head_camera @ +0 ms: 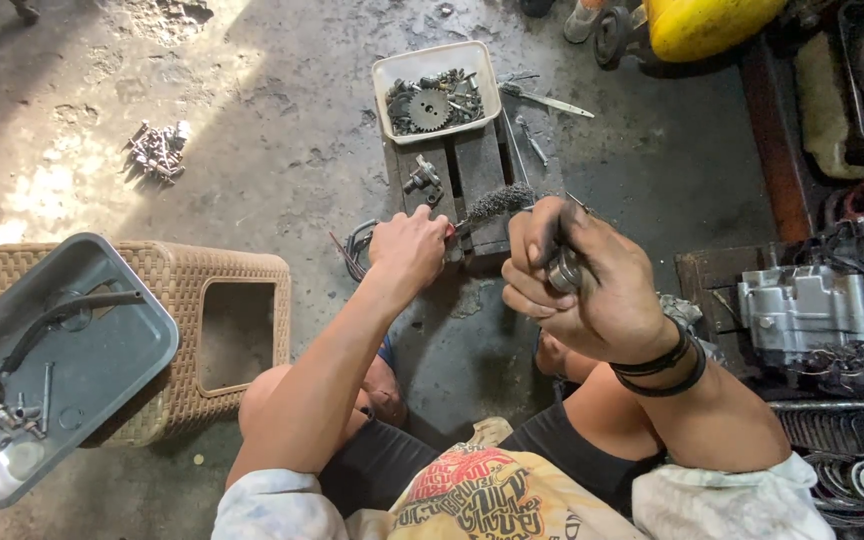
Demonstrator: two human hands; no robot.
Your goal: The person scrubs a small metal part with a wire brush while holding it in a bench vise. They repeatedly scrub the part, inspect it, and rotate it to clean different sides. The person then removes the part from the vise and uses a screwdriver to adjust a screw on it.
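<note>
My left hand (409,248) grips the red handle of a wire brush (498,203), whose bristled head points toward my right hand. Close to the camera, my right hand (584,278) holds a small round metal part (563,269) between its fingers. Both hands hover over dark wooden blocks (475,170) on the concrete floor. A small metal engine piece (423,180) lies on the blocks. Black bands circle my right wrist.
A white plastic tub (384,77) of gears and bolts stands beyond the blocks. A grey metal tray (102,350) with bolts and a hose rests on a wicker stool (232,275) at left. An engine case (812,305) sits at right. Loose bolts (157,150) lie far left.
</note>
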